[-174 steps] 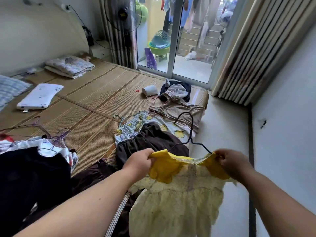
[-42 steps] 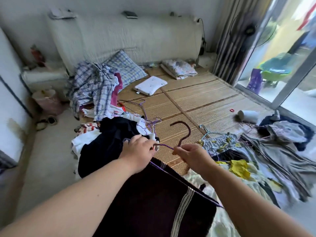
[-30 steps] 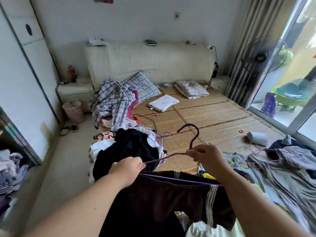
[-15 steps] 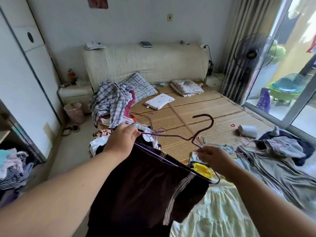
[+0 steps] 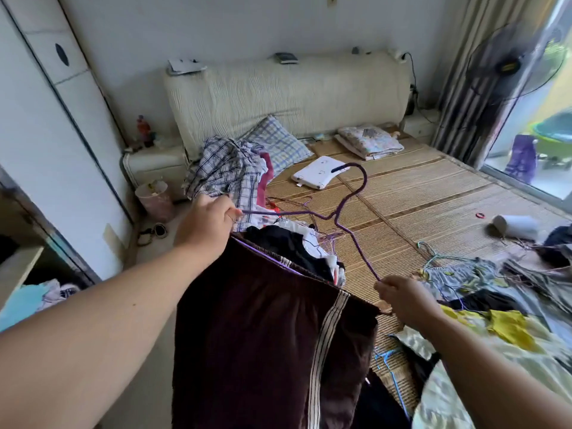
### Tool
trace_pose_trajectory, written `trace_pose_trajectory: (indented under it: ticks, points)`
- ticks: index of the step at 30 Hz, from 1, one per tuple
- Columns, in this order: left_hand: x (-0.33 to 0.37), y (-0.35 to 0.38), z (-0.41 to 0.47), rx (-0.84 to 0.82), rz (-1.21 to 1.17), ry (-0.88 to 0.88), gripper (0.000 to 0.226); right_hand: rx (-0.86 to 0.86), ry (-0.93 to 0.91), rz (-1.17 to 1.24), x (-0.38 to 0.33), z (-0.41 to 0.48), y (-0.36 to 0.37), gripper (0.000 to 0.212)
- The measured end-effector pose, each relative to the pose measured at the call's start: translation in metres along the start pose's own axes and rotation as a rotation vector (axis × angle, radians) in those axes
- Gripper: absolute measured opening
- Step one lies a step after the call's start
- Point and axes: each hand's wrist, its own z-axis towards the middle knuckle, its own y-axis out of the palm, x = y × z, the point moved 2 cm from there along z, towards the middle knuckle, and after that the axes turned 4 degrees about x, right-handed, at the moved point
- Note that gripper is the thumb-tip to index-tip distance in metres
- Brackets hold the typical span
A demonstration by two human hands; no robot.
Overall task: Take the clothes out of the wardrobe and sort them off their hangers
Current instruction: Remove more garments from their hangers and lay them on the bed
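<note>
The left hand (image 5: 205, 222) is clenched around one end of a thin purple wire hanger (image 5: 336, 217). The right hand (image 5: 402, 297) pinches the other end, at the corner of the cloth. Dark brown velvety trousers (image 5: 263, 329) with a pale striped side band drape from the hanger's lower bar between the hands, above the edge of the bed's ribbed woven mat (image 5: 418, 193).

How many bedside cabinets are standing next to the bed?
2. The left cabinet stands at the left end of the headboard, a bottle on it. The right cabinet stands at the right end, beside the curtain. None seems hidden.
</note>
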Motion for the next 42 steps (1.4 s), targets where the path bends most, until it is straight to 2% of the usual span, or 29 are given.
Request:
trace_pose_trajectory:
  ticks: [4, 8, 14, 18, 24, 27, 29, 32, 34, 36, 39, 42]
  points:
    - [-0.096, 0.042, 0.05, -0.093, 0.01, 0.039, 0.018, 0.044, 0.108, -0.096, -0.045, 0.028, 0.105, 0.031]
    - [-0.154, 0.074, 0.096, -0.163, 0.032, 0.14, 0.014, 0.02, 0.284, -0.038, -0.073, 0.038, 0.192, 0.029]
    - [-0.187, 0.138, 0.174, -0.082, 0.022, 0.222, 0.017, 0.095, 0.334, -0.024, -0.094, 0.091, 0.234, 0.03]
    - [-0.203, 0.212, 0.185, -0.141, 0.009, 0.15, 0.02, 0.121, 0.363, -0.091, -0.067, 0.137, 0.252, 0.026]
    - [-0.204, 0.34, 0.16, -0.318, -0.013, -0.001, 0.022, 0.071, 0.382, -0.365, 0.012, 0.198, 0.285, 0.026]
    - [-0.202, 0.388, 0.156, -0.458, -0.078, -0.022, 0.031, 0.109, 0.458, -0.302, 0.041, 0.22, 0.301, 0.029]
    - [-0.198, 0.41, 0.15, -0.58, -0.109, -0.008, 0.048, 0.156, 0.511, -0.203, 0.056, 0.231, 0.309, 0.031]
    - [-0.188, 0.425, 0.124, -0.741, -0.079, 0.083, 0.07, 0.222, 0.537, -0.047, 0.063, 0.235, 0.313, 0.053]
    - [-0.171, 0.427, 0.095, -0.819, -0.09, 0.19, 0.074, 0.232, 0.51, -0.007, 0.066, 0.222, 0.308, 0.07]
    - [-0.155, 0.422, 0.057, -0.873, -0.189, 0.225, 0.072, 0.224, 0.486, 0.02, 0.073, 0.198, 0.303, 0.079]
    - [-0.134, 0.414, -0.013, -0.959, -0.34, 0.171, 0.065, 0.228, 0.483, 0.021, 0.097, 0.142, 0.29, 0.085]
    - [-0.122, 0.41, -0.087, -1.071, -0.371, 0.19, 0.062, 0.206, 0.564, -0.013, 0.138, 0.079, 0.283, 0.087]
